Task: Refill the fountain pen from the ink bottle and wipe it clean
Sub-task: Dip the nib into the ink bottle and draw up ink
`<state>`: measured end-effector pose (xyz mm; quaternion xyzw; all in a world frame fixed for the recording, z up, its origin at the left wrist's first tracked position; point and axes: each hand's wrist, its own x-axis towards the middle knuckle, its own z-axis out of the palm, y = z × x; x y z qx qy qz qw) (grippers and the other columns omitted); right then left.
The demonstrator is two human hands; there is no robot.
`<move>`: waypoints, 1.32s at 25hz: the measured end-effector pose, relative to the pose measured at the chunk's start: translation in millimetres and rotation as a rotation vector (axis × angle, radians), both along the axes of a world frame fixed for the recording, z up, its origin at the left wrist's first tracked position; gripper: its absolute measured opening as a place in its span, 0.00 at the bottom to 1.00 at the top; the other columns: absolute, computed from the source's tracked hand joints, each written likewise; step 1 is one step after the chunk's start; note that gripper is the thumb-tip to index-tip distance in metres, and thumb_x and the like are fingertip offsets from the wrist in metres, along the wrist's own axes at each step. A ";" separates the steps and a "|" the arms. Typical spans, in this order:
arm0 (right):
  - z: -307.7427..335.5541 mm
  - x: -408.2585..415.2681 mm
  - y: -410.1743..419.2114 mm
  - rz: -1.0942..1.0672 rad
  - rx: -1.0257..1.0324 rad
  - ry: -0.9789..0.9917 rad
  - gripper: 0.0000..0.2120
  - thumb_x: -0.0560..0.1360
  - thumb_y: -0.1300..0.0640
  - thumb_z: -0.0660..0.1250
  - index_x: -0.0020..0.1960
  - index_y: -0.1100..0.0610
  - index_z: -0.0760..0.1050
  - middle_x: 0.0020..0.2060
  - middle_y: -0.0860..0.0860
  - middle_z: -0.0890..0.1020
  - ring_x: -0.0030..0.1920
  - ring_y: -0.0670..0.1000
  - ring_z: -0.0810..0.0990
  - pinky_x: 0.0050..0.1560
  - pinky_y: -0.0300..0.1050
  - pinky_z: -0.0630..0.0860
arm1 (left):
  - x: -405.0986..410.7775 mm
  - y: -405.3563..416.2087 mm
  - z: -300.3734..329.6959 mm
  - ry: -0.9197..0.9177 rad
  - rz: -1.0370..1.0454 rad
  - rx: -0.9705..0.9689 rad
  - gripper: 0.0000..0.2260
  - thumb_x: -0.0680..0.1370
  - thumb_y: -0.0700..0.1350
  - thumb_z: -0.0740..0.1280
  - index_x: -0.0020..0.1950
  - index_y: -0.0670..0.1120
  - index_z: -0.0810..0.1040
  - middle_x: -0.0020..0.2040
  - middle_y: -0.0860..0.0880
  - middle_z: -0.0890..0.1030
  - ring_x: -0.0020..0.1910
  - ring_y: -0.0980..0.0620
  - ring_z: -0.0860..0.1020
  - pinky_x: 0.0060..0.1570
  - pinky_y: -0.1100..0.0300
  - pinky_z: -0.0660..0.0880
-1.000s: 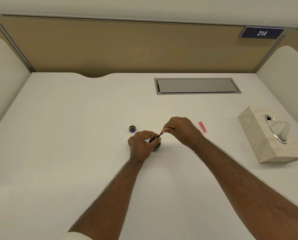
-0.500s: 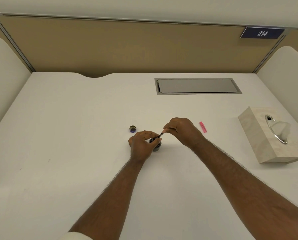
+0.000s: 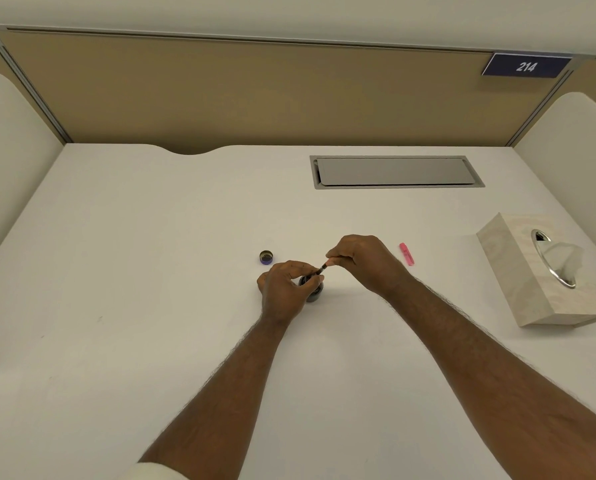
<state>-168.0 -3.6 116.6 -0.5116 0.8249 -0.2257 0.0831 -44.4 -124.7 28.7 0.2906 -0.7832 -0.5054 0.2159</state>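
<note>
Open ink bottle [image 3: 313, 292] in left hand [image 3: 284, 292] grip, right hand [image 3: 366, 263] pinching pen [image 3: 321, 270] tip-down into it.

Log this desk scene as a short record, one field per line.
left hand: grips ink bottle
right hand: pinches fountain pen, tip angled into the bottle
bottle cap: off, on desk, beyond left hand
pink cap: lies right of right hand
tissue box: far right, tissue sticking out
</note>
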 end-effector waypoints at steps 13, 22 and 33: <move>1.2 -0.9 2.0 0.012 -0.010 0.042 0.07 0.76 0.57 0.67 0.48 0.58 0.83 0.41 0.55 0.84 0.42 0.55 0.80 0.44 0.50 0.77 | -0.8 -1.5 -3.3 -0.015 0.003 -0.013 0.02 0.67 0.56 0.74 0.38 0.61 0.83 0.39 0.66 0.83 0.48 0.64 0.80 0.59 0.43 0.72; 2.3 1.0 2.2 0.053 -0.006 0.003 0.08 0.74 0.60 0.69 0.52 0.60 0.82 0.43 0.56 0.83 0.44 0.55 0.80 0.44 0.46 0.75 | -0.4 -1.2 -1.1 -0.004 -0.001 -0.008 0.02 0.66 0.58 0.73 0.36 0.63 0.82 0.38 0.69 0.81 0.49 0.63 0.80 0.60 0.42 0.72; 0.6 -0.9 2.2 0.057 0.001 0.029 0.10 0.74 0.60 0.69 0.54 0.60 0.82 0.43 0.56 0.82 0.44 0.55 0.80 0.43 0.46 0.74 | -0.3 -1.1 -2.1 0.001 -0.001 0.006 0.03 0.65 0.59 0.72 0.38 0.65 0.82 0.40 0.70 0.82 0.50 0.62 0.80 0.60 0.42 0.72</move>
